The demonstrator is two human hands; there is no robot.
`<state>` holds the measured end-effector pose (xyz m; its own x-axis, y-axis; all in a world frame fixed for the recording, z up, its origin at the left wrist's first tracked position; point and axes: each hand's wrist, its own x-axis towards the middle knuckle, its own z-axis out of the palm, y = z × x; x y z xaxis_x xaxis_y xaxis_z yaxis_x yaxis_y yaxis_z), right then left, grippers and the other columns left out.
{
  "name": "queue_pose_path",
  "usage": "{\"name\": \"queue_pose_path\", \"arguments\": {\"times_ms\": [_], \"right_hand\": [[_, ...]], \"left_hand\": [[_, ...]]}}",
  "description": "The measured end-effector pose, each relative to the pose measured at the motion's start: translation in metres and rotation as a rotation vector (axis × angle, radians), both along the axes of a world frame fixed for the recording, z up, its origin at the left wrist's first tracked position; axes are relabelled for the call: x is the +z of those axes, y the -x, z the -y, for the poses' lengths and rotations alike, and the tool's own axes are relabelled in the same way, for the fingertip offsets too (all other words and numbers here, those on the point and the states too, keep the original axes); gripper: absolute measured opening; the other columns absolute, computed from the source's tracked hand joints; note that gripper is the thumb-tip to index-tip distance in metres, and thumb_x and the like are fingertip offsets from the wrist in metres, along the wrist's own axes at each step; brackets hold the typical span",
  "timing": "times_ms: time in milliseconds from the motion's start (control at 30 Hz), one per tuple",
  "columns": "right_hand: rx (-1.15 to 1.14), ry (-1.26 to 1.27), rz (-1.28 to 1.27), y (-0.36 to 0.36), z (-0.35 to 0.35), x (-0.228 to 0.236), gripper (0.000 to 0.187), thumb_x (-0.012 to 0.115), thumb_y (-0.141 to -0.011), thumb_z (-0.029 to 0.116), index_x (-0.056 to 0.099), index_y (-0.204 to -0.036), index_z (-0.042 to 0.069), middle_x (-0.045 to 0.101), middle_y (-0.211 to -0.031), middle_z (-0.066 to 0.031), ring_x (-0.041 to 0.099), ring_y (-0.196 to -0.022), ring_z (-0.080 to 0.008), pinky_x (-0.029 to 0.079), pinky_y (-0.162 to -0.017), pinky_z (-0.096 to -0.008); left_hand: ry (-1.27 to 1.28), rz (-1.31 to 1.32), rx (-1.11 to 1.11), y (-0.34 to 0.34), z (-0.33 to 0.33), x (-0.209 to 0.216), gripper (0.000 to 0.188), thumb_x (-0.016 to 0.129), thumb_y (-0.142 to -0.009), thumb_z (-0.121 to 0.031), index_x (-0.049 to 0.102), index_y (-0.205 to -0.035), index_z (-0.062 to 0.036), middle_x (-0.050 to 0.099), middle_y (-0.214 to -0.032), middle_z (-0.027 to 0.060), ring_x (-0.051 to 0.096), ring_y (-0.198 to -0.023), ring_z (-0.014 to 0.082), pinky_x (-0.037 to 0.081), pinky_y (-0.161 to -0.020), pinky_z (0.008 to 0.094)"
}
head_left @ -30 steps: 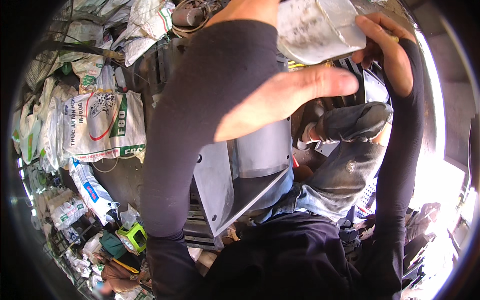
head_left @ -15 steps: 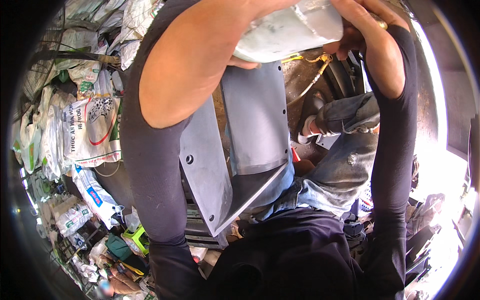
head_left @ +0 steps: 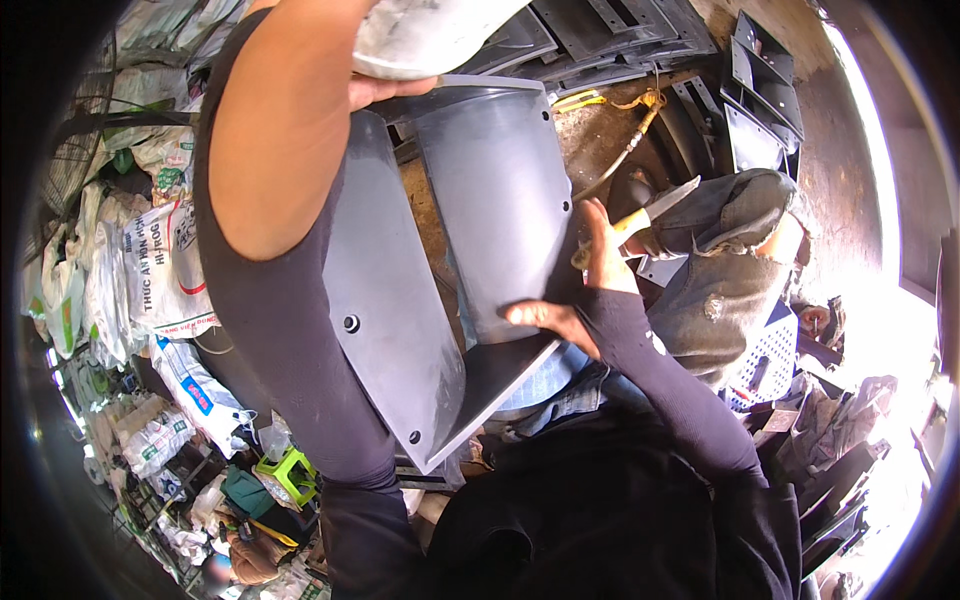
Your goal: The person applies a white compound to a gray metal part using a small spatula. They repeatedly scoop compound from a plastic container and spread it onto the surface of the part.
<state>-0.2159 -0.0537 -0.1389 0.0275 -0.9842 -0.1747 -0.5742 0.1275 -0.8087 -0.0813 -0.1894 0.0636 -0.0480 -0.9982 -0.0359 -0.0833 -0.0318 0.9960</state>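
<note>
A dark grey moulded plastic part (head_left: 490,190) with curved walls and bolt holes stands in front of my body, against my jeans. At the upper edge, my left hand (head_left: 388,90) has its fingers curled under a whitish, rounded, translucent piece (head_left: 425,35), cut off by the picture's edge. My right hand (head_left: 598,275) is at the right side of the grey part, gripping a knife (head_left: 634,222) with a yellow handle. The blade points up and right, away from the part. My right thumb stretches across the part's lower inner face, seemingly touching it.
Similar dark grey parts (head_left: 610,35) lie stacked at the far side, with more (head_left: 765,90) at the far right. A yellow-ended air hose (head_left: 650,105) and a yellow tool (head_left: 578,102) lie on the floor. White sacks (head_left: 165,265) and a lime-green stool (head_left: 290,475) are at left.
The whitish piece and my left hand moved up and left. My right hand left that piece and came down to the grey part's right side, the knife now in plain view.
</note>
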Motion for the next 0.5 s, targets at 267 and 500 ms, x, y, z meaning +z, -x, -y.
{"name": "queue_pose_path", "arguments": {"times_ms": [267, 500], "right_hand": [[-0.229, -0.190, 0.108, 0.011, 0.057, 0.006, 0.107, 0.086, -0.063, 0.057, 0.036, -0.141, 0.002, 0.054, -0.128, -0.0294, 0.057, -0.117, -0.0397, 0.047, -0.097, -0.0454], [-0.095, -0.192, 0.202, 0.033, 0.011, -0.001, 0.108, 0.087, -0.061, 0.055, 0.037, -0.142, 0.005, 0.059, -0.120, -0.0228, 0.056, -0.120, -0.0351, 0.046, -0.097, -0.0411]], "left_hand": [[0.041, -0.053, 0.058, 0.004, -0.006, -0.004, 0.055, 0.057, -0.091, -0.039, 0.053, -0.126, 0.0029, 0.066, -0.110, 0.0122, 0.064, -0.094, 0.0188, 0.050, -0.078, 0.0305], [0.194, 0.224, 0.139, 0.007, -0.011, -0.022, 0.059, 0.057, -0.089, -0.042, 0.052, -0.127, 0.0033, 0.065, -0.112, 0.0130, 0.063, -0.097, 0.0205, 0.050, -0.079, 0.0308]]}}
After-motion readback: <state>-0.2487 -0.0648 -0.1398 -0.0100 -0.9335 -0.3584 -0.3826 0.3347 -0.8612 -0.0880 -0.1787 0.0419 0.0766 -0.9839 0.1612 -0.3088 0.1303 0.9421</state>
